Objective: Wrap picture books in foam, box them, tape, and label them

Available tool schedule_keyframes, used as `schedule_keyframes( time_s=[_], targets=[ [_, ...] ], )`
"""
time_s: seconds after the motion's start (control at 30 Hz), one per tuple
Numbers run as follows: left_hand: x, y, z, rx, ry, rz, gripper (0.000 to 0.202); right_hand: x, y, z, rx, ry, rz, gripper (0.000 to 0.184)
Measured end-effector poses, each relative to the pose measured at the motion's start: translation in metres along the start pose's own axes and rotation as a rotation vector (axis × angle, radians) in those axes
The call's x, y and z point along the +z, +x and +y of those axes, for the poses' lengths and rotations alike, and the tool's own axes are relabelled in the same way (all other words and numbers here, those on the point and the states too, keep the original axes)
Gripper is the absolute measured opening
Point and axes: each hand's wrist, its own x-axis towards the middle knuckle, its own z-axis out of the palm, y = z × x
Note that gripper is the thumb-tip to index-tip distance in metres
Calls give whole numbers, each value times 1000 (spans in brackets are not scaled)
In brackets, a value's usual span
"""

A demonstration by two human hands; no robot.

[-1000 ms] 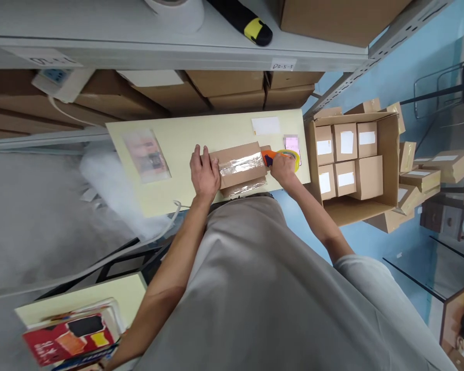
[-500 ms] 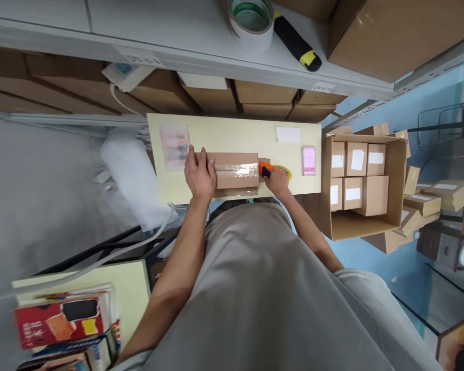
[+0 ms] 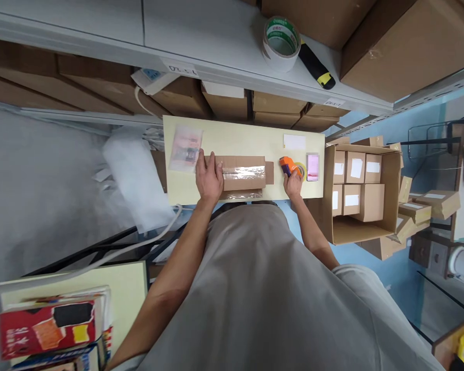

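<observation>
With my right hand (image 3: 293,184) gripping the dispenser (image 3: 287,165) and my left hand (image 3: 209,181) spread on the box (image 3: 243,162) atop the table (image 3: 235,138), the box could skid if my left presses too lightly.

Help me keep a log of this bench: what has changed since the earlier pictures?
The box and left hand have shifted left along the table; the right hand has drawn the orange tape dispenser rightward away from the box, baring its end flap. Unchanged: left hand on the box, dispenser in the right hand.
</observation>
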Motion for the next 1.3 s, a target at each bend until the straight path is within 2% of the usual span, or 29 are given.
schedule_keyframes(
  time_s=[0.2,0.4,0.47,0.53,0.6,0.63,0.7,0.77,0.83,0.9,0.97,1.03,1.13,1.2,1.3],
  targets=[
    [3,-1,-3,17,12,-2,88,8,2,-9,-41,18,95,47],
    [-3,-2,-8,-9,-6,-5,93,13,9,-18,92,-26,16,44],
    [-8,-5,-10,-54,-6,31,99,9,4,-20,135,-21,37,45],
    [-13,-9,-13,-126,2,69,100,2,-4,-25,152,39,121,49],
    [-15,-14,-13,-221,15,85,97,-5,-16,-37,91,196,195,53],
    [-16,-17,-11,-274,22,87,94,-9,-23,-46,31,304,191,55],
    [-15,-21,-7,-360,37,76,87,-12,-36,-68,-98,519,68,59],
    [-12,-22,-1,-406,54,55,86,-13,-44,-92,-159,642,-104,67],
    [-7,-21,2,-442,69,36,94,-11,-45,-110,-130,664,-185,76],
    [-3,-16,1,-491,70,36,100,-10,-38,-120,-70,630,-198,83],
    [0,-10,-4,-526,51,45,94,-9,-29,-122,-43,590,-207,85],
    [-1,-6,-11,-535,7,38,76,-12,-23,-118,-54,581,-230,84],
    [-11,-7,-17,-529,-89,-9,53,-24,-24,-111,-88,647,-272,81],
    [-23,-12,-14,-481,-182,-21,52,-37,-32,-108,-123,720,-267,80],
    [-42,-23,-5,-331,-337,45,64,-62,-45,-106,-178,827,-172,82]
  ],
)
